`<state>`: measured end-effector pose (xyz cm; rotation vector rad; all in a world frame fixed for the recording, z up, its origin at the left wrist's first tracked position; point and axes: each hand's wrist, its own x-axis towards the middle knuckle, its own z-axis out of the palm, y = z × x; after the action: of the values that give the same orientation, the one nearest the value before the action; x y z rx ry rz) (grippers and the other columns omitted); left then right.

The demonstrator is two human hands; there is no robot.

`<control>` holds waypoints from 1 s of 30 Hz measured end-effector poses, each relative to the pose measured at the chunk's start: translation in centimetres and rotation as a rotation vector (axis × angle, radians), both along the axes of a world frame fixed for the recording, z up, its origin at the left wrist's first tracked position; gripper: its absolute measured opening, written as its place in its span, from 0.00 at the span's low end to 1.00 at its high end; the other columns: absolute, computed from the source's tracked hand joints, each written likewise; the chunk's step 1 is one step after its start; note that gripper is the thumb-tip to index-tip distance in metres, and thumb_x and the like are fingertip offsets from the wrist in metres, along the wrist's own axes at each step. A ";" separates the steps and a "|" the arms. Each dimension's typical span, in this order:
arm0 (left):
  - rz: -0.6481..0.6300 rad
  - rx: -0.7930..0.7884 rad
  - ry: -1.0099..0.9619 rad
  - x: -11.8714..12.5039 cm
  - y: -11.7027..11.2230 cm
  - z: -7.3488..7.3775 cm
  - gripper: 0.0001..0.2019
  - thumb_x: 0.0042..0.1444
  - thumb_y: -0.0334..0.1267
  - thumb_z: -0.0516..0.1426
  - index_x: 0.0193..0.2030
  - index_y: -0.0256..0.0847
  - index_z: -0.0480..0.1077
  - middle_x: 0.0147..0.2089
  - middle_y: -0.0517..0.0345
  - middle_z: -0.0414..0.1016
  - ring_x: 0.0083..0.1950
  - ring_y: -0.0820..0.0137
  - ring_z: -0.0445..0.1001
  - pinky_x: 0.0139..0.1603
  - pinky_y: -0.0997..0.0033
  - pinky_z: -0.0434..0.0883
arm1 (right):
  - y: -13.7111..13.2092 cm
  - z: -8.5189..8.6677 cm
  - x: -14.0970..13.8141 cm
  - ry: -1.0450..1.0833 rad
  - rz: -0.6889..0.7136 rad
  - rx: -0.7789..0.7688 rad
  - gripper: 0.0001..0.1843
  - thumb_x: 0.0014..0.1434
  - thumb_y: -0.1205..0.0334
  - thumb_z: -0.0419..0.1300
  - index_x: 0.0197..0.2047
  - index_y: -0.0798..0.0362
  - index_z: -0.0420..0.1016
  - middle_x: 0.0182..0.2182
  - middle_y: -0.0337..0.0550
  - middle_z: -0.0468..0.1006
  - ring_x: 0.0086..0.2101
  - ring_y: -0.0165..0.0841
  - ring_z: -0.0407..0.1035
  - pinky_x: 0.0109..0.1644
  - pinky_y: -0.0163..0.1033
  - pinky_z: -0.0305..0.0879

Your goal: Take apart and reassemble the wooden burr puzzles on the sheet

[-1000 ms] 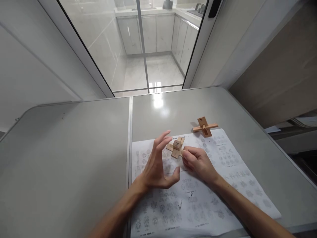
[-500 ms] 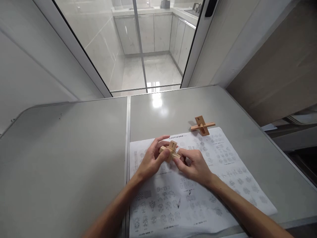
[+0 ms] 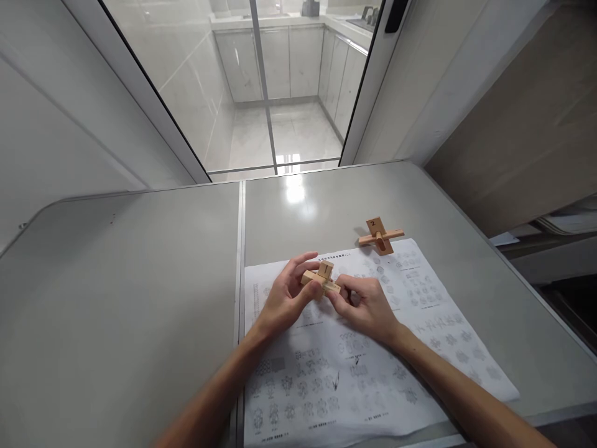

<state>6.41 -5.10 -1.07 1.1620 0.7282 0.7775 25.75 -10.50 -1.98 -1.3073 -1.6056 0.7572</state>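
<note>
A cross-shaped wooden interlocking puzzle (image 3: 325,270), with a "1" on its upper piece, is held over a printed sheet. My left hand (image 3: 290,300) grips it from the left, thumb pressed on the near side and fingers behind. From the right, my right hand (image 3: 366,306) pinches the bar end that points right, between thumb and index finger. Its other fingers are curled under and partly hidden. Beyond the hands stands a second wooden puzzle (image 3: 380,237), marked "2", with a bar through it, at the sheet's top edge.
The white sheet (image 3: 373,404), printed with many small puzzle diagrams, lies under both hands. It rests on a grey table (image 3: 186,280) with a metal seam strip (image 3: 242,236) left of the sheet. A glass door behind the table shows a kitchen.
The puzzle in my hands has tilted and risen very slightly. Both hands keep their grip, and the second puzzle stays in place.
</note>
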 end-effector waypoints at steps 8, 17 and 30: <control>-0.018 0.020 -0.016 -0.1 0.0 -0.2 0.36 0.62 0.59 0.69 0.69 0.42 0.68 0.66 0.37 0.78 0.59 0.54 0.83 0.60 0.56 0.79 | 0.1 -0.1 0.0 0.047 -0.010 -0.051 0.25 0.64 0.58 0.63 0.22 0.49 0.54 0.16 0.30 0.57 0.20 0.26 0.49 0.24 0.35 0.52; -0.023 0.025 -0.050 -0.1 0.0 -0.2 0.37 0.60 0.59 0.70 0.69 0.43 0.69 0.65 0.37 0.79 0.59 0.54 0.83 0.58 0.56 0.80 | 0.1 -0.1 0.0 0.060 0.002 -0.057 0.24 0.64 0.59 0.62 0.22 0.49 0.53 0.16 0.31 0.57 0.20 0.26 0.50 0.24 0.35 0.52; 0.011 0.036 0.032 -0.3 0.3 0.0 0.32 0.63 0.61 0.67 0.65 0.41 0.73 0.64 0.39 0.81 0.63 0.50 0.81 0.61 0.56 0.79 | -0.1 0.0 0.1 0.072 -0.004 -0.009 0.23 0.61 0.61 0.62 0.22 0.49 0.53 0.17 0.31 0.58 0.20 0.26 0.51 0.24 0.34 0.52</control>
<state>6.15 -4.78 -1.04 1.2065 0.7505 0.7856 25.84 -10.60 -2.03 -1.2750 -1.5431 0.8008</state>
